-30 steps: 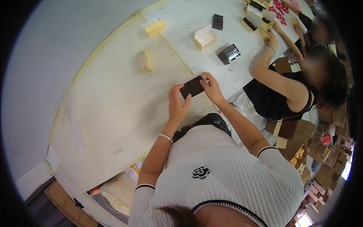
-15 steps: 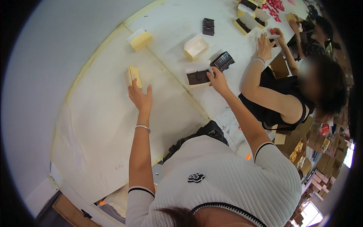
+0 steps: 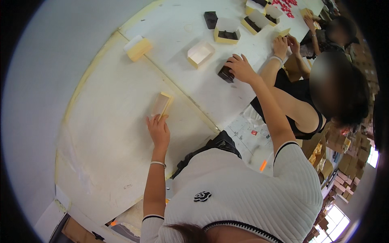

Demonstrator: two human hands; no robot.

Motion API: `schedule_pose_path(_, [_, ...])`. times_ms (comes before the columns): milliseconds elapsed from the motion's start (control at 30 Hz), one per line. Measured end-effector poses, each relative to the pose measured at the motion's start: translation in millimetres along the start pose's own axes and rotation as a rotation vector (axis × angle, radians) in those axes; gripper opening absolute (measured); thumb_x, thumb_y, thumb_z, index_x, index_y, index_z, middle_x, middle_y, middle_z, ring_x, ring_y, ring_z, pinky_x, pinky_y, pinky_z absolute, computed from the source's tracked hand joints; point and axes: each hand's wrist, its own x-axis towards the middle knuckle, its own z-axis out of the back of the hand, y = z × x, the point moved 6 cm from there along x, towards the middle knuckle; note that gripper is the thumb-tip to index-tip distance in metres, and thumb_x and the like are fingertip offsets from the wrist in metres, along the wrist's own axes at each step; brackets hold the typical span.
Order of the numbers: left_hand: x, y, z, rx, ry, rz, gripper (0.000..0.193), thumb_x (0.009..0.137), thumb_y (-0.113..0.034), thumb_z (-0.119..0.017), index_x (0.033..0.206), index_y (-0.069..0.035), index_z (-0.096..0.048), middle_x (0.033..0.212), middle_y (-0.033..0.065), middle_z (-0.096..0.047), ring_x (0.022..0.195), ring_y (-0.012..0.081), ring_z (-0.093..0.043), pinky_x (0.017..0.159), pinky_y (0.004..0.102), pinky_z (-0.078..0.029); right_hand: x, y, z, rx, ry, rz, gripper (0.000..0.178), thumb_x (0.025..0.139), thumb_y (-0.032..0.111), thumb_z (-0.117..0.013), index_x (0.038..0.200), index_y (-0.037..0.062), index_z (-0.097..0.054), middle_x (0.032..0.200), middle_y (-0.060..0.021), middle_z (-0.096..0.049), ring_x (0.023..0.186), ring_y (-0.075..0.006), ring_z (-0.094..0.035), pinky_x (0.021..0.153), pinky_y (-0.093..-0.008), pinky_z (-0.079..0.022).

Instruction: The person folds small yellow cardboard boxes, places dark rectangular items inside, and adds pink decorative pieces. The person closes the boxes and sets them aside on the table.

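My left hand [image 3: 159, 133] has its fingers closed on a box [image 3: 163, 103] on the desk [image 3: 105, 121]; my right hand [image 3: 242, 69] covers a tray [image 3: 225, 74], grip unclear. Beyond, a carton [image 3: 226, 40] contains a black insert [image 3: 227, 34].

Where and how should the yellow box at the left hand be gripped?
Probably across its near end, coming from the wearer's side: the yellow box is long and narrow, with that end toward the left hand, whose fingertips are at it. Thumb on the right long side and fingers on the left seems best, since the narrow width suits a pinch.
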Motion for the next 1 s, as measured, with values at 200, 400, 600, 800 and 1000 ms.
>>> schedule_pose_path(200, [-26,-24,-11,-0.078,0.033,-0.058,0.023,0.071,0.0,-0.054,0.09,-0.011,-0.06,0.102,0.0046,-0.058,0.109,0.0235,-0.047,0.104,0.0537,-0.019,14,-1,-11,0.02,0.394,0.054,0.01,0.078,0.014,-0.056,0.072,0.0084,-0.063,0.089,-0.0061,-0.062,0.092,-0.024,-0.055,0.091,-0.0452,-0.035])
schedule_pose_path(400, [-41,-40,-2,-0.062,0.017,-0.115,0.012,0.074,-0.005,-0.057,0.083,-0.012,-0.062,0.112,0.0059,-0.055,0.119,0.0264,-0.04,0.104,0.0548,-0.017,4,-31,-27,0.637,0.086,-0.144,0.008,0.071,0.01,-0.064,0.077,0.0045,-0.063,0.085,-0.008,-0.062,0.076,-0.0262,-0.058,0.074,-0.0333,-0.045])
schedule_pose_path(600, [-55,-32,16,-0.182,-0.113,-0.061,0.024,0.073,-0.008,-0.059,0.096,-0.012,-0.058,0.127,0.0115,-0.042,0.123,0.0319,-0.033,0.103,0.053,-0.017,-8,-10,10,0.573,-0.178,-0.131,0.013,0.065,0.003,-0.068,0.076,0.0012,-0.061,0.08,-0.0107,-0.058,0.075,-0.0265,-0.056,0.069,-0.0333,-0.046])
schedule_pose_path(800, [-28,-9,31,-0.198,-0.179,0.029,0.048,0.076,-0.017,-0.059,0.122,-0.011,-0.046,0.124,0.0148,-0.041,0.121,0.0325,-0.033,0.102,0.0498,-0.022,-22,26,79,0.703,-0.668,-0.163,0.012,0.077,0.004,-0.062,0.087,0.0007,-0.056,0.074,-0.006,-0.055,0.069,-0.0188,-0.053,0.066,-0.0271,-0.043])
schedule_pose_path(1000, [-24,-45,-16,0.0,0.494,0.352,0.061,0.077,-0.035,-0.061,0.129,-0.013,-0.039,0.117,0.015,-0.047,0.106,0.0316,-0.048,0.091,0.046,-0.037,-38,123,63,1.856,-0.238,-0.291,0.008,0.087,0.015,-0.056,0.088,0.0075,-0.054,0.078,0.0055,-0.053,0.072,-0.0029,-0.048,0.066,-0.0183,-0.039])
